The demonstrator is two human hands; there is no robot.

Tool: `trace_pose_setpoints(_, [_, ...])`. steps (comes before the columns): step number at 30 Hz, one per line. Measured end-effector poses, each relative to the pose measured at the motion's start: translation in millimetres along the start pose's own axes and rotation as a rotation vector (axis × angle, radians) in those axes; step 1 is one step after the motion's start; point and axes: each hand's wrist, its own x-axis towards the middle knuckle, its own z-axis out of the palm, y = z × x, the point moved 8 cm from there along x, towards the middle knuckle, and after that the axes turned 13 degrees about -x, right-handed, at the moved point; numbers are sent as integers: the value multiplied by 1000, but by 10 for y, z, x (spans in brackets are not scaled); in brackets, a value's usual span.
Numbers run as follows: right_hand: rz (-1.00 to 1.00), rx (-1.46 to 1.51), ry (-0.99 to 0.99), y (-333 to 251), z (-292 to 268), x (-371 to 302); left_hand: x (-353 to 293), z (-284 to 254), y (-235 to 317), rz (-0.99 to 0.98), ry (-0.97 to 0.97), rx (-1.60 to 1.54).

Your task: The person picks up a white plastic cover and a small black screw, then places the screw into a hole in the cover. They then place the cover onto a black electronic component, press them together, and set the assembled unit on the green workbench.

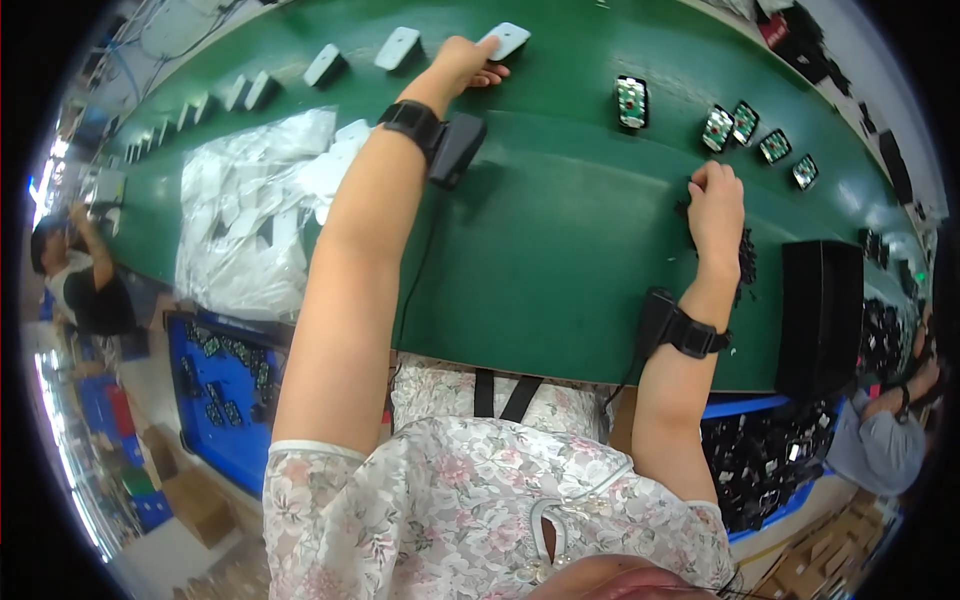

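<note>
The left hand (466, 64) has its thumb on one white-topped black unit (508, 40), fingers curled just beside it; whether they grip, I cannot tell. Left of those fingers stand two more large ones, then smaller ones too far off to count. The right hand (716, 212) bunches its fingers narrowly over small black parts (746, 262), partly covering that pile; anything pinched is hidden. Beyond these fingers lie five open circuit-board units (631, 102); to their right, nearer the body, one black box (820, 315) stands on the green desk (560, 250). One plastic bag (240, 220) lies left of the left forearm.
</note>
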Motion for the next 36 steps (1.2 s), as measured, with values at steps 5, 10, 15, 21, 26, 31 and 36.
trace_pose_setpoints(5, [14, 5, -48, 36, 57, -18, -22, -158, -5, -49, 108, 212])
trace_pose_setpoints(10, [-5, -61, -55, 184, 128, -9, -196, -261, 278, 124, 89, 645])
trace_pose_setpoints(15, [61, -83, -145, 236, 96, 24, -504, -905, 578, 470, 143, 767])
trace_pose_setpoints(21, [76, -111, -87, 56, -166, -58, -1922, -1329, 584, 532, 468, 1284])
trace_pose_setpoints(26, [70, 167, -76, 0, -103, -29, -2280, -1152, 244, 667, 527, 1259])
trace_pose_setpoints(31, [-14, 297, -24, -190, -151, -34, -2165, -1092, 158, 567, 635, 1320])
trace_pose_setpoints(36, [-133, 428, 55, -312, -160, -26, -2064, -1059, 193, 465, 593, 1412])
